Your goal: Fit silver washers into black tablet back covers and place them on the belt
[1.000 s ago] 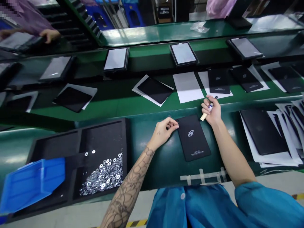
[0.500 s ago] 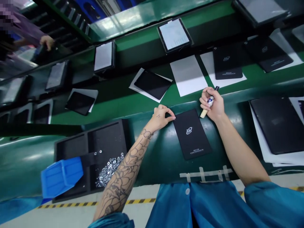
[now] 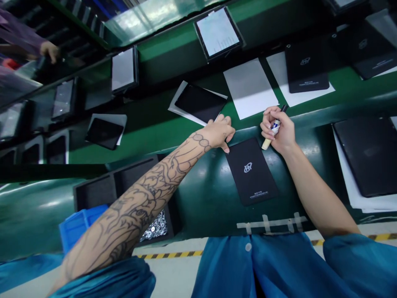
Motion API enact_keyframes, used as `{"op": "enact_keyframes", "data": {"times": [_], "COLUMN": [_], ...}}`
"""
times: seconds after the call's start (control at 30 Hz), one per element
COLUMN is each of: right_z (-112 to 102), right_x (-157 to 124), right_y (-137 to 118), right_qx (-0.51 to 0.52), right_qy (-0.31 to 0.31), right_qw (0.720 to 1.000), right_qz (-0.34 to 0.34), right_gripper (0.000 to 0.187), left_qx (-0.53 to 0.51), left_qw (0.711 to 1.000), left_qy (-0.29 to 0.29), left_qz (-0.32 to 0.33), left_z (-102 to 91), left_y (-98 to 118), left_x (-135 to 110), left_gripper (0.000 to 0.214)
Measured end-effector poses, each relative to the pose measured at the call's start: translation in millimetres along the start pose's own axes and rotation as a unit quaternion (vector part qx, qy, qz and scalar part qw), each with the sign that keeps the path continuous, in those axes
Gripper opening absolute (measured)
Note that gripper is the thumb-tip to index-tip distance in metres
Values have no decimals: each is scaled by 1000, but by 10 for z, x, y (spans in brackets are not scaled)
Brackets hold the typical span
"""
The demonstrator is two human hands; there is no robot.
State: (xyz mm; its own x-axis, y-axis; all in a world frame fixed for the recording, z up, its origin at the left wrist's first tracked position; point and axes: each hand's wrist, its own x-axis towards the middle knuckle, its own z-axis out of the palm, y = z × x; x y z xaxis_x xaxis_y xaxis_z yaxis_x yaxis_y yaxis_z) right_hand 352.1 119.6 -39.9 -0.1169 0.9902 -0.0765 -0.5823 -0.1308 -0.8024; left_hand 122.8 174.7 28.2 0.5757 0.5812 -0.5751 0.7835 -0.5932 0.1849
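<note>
A black tablet back cover with a white logo lies on the dark green bench in front of me. My left hand rests at its upper left corner, fingers bent and pressed together, thumb touching the cover's edge. My right hand sits at the cover's upper right corner, closed around a small pen-like tool with a tan end and a black tip.
A black tray holding several small metal washers and a blue bin sit at left. Tablets and white sheets lie on the green conveyor behind. A stack of black covers lies at right. Another person's hand works at far left.
My left arm has lifted and reached further forward, the hand now at the cover's top left corner. My head has tilted, shifting the view. The right hand keeps hold of the tool.
</note>
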Motion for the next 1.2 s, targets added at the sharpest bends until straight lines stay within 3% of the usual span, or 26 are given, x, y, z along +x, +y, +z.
{"op": "enact_keyframes", "data": {"times": [0.1, 0.2, 0.3, 0.4, 0.47, 0.53, 0.57, 0.67, 0.73, 0.8, 0.87, 0.97, 1.1, 1.2], "right_z": [-41, -1, 266, 701, 963, 1131, 1176, 1201, 1186, 1177, 1177, 1176, 1193, 1216], "right_x": [-26, -89, -150, -167, -146, -100, -73, -4, 17, 16, -5, -59, -135, -168], "right_y": [-58, -137, -104, 116, 302, 451, 503, 576, 587, 597, 622, 690, 735, 680], "right_qx": [0, -1, -30, -73, -104, -128, -132, -134, -137, -139, -146, -189, -212, -199], "right_qy": [1, -18, -31, -53, -89, -127, -141, -152, -147, -145, -147, -143, -121, -112], "right_qw": [1000, 1000, 998, 990, 983, 976, 974, 974, 976, 976, 975, 964, 956, 963], "right_qz": [1, 1, -42, -106, -123, -122, -120, -103, -87, -79, -86, -119, -162, -144], "right_gripper": [32, 46, 63, 66, 68, 71, 72, 74, 74, 74, 74, 74, 74, 71], "left_qx": [78, 100, 85, 37, 14, 2, -27, -81, -103, -119, -139, -167, -207, -231], "left_qw": [992, 986, 990, 994, 983, 965, 934, 865, 835, 826, 830, 823, 799, 797], "left_qy": [-9, -2, 10, 94, 183, 259, 347, 457, 471, 451, 419, 391, 389, 388], "left_qz": [95, 134, 110, 49, 2, -46, -77, -190, -265, -317, -341, -378, -409, -400], "left_z": [-70, -96, -104, 2, 206, 528, 725, 1407, 1869, 2264, 2542, 2722, 2687, 2626], "left_y": [135, 228, 208, 103, 24, -66, -123, -334, -458, -522, -522, -457, -356, -300], "left_x": [158, 268, 212, -129, -536, -1067, -1365, -2261, -2739, -3043, -3168, -3134, -2997, -2950], "left_gripper": [39, 43, 40, 33, 33, 27, 22, 24, 28, 35, 42, 43, 30, 25]}}
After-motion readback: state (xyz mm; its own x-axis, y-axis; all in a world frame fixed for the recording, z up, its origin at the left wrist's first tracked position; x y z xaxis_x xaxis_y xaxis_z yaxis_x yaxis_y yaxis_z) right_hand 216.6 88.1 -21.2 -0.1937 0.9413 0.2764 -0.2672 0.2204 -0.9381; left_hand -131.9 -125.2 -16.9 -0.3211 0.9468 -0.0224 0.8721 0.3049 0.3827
